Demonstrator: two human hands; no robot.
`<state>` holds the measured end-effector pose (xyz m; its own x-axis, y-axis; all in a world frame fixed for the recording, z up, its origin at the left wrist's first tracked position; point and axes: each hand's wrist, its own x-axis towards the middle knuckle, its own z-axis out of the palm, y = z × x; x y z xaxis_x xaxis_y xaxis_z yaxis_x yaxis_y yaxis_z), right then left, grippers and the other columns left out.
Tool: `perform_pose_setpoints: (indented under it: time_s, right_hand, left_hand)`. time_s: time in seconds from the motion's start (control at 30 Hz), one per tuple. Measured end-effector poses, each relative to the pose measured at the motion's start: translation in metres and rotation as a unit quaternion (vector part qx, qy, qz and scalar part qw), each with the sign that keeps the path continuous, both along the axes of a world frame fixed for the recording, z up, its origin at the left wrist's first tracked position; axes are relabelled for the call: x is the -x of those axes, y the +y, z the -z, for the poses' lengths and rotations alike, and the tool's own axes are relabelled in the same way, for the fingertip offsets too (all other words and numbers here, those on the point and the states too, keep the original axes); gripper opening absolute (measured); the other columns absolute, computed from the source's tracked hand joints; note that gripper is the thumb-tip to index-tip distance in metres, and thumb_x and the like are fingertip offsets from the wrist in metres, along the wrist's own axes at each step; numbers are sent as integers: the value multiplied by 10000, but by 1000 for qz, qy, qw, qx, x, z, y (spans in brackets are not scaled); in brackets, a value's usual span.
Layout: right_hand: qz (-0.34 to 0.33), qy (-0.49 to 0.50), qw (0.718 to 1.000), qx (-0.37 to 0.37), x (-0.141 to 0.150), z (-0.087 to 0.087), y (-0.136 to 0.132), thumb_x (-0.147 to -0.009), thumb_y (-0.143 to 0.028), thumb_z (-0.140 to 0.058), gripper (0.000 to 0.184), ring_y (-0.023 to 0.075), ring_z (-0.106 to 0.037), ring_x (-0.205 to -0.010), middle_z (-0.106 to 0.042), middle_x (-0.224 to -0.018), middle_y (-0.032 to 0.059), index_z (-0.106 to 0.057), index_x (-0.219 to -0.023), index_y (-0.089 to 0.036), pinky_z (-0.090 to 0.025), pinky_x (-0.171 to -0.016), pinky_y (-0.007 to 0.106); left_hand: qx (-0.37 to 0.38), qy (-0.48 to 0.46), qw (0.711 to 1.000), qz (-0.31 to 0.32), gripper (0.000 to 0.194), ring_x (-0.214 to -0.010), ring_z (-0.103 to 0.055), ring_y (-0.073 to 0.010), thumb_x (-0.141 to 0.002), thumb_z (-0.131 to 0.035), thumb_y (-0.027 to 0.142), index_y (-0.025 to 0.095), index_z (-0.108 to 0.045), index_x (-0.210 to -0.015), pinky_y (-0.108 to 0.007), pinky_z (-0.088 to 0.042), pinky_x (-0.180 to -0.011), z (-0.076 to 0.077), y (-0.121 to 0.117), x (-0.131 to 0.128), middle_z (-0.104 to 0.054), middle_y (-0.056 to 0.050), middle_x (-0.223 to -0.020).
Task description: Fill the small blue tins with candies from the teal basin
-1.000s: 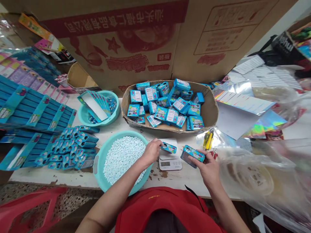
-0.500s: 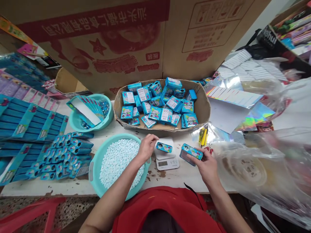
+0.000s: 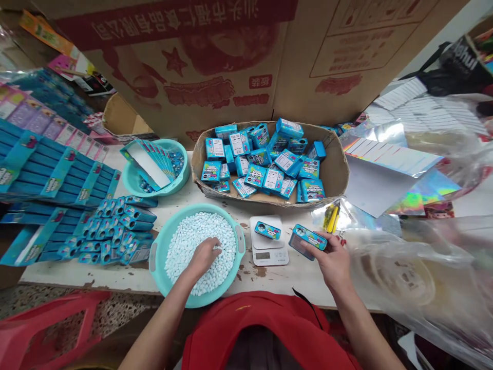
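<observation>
My left hand [image 3: 205, 255] is over the turquoise basin [image 3: 154, 257], its curled fingers touching the small pale candies [image 3: 185, 241] heaped inside. What those fingers pinch, if anything, is hidden. In my right hand [image 3: 334, 259] is a blue candy box [image 3: 308, 236], gripped between thumb and fingers, with a round opening in its top face. Between the hands stands a white digital scale [image 3: 283, 241]. Another blue box [image 3: 267, 230] rests on its platform, its narrow printed face up; the display digits are too small to read.
Behind the scale, a cut-down carton [image 3: 335, 180] holds many blue boxes. A smaller turquoise bowl [image 3: 181, 180] carries folded cards and wrapped sweets. Open-topped blue boxes [image 3: 111, 231] stand at left. A yellow cutter [image 3: 332, 220], shiny sheets [image 3: 393, 149] and plastic bags [image 3: 400, 267] lie at right.
My left hand has moved left from beside the box on the scale to the candies in the basin. My right hand still holds its box. The camera view has shifted slightly.
</observation>
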<state>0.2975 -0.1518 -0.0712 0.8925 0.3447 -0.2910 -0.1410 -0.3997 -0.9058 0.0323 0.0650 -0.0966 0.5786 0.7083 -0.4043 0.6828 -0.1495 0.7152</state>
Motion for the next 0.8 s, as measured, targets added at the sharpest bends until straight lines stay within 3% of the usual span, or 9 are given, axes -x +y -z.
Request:
perform_pose_setpoints:
  time_s: [0.07, 0.13, 0.27, 0.37, 0.47, 0.6, 0.7, 0.8]
  right_hand:
    - [-1, -4, 1000, -2, 1, -1, 2, -470, -462, -828, 550, 223, -617, -746, -674, -850, 48, -649, -909, -183, -496, -693, 358]
    - [-4, -5, 1000, -6, 1, -1, 2, -470, -461, -830, 554, 225, -620, -749, -676, -859, 51, -650, -915, -184, -499, -697, 362]
    - [-3, -6, 1000, -10, -1, 3, 0, -474, -464, -830, 557, 227, -619, -755, -674, -855, 51, -646, -920, -186, -499, -697, 364]
    - [1, -4, 1000, -3, -2, 6, -2, -468, -465, -832, 561, 227, -617, -751, -674, -854, 52, -644, -918, -186, -495, -689, 361]
    - [3, 0, 1000, -7, -1, 7, -3, -470, -466, -831, 559, 229, -620, -754, -676, -862, 57, -644, -914, -183, -496, -684, 357]
    - [8, 5, 1000, -16, 0, 6, -2, -469, -459, -830, 546, 228, -620, -762, -676, -867, 59, -645, -903, -183, -498, -680, 349]
    - [12, 16, 1000, -21, 1, 4, -2, -464, -451, -831, 537, 226, -619, -754, -675, -844, 53, -639, -888, -184, -499, -676, 346]
    - [23, 25, 999, -30, 1, 1, -3, -449, -441, -835, 537, 226, -619, -758, -671, -829, 48, -632, -875, -183, -503, -681, 347]
  left_hand:
    - [42, 9, 999, -9, 59, -707, -540, -184, -674, -626, 247, 201, -606, -706, -276, -388, -671, -5, 4, 4, -590, -10, -710]
    - [120, -37, 989, -80, 161, -639, -527, -157, -670, -647, 330, 189, -597, -733, -256, -383, -601, -9, 10, 10, -549, 11, -639]
    - [274, -195, 913, -233, 351, -561, -503, -104, -638, -703, 440, 174, -574, -826, -211, -338, -500, -15, 18, 20, -553, 13, -673]
    - [299, -195, 901, -247, 392, -515, -471, -83, -650, -685, 484, 149, -587, -831, -202, -304, -459, -17, 20, 12, -588, -17, -711]
    - [263, -135, 937, -184, 348, -492, -445, -84, -671, -644, 471, 139, -592, -760, -211, -299, -456, -20, 18, -15, -579, -16, -675]
    - [115, -80, 990, 15, 218, -628, -529, -146, -761, -540, 363, 160, -608, -717, -255, -396, -594, -31, 8, -69, -570, -13, -658]
    - [-18, -45, 987, 156, 138, -800, -566, -180, -784, -500, 223, 176, -629, -786, -281, -416, -734, -39, -3, -108, -609, -37, -823]
    - [-100, 12, 969, 227, 207, -798, -564, -178, -780, -482, 132, 181, -628, -918, -278, -412, -734, -41, -14, -132, -589, -49, -910]
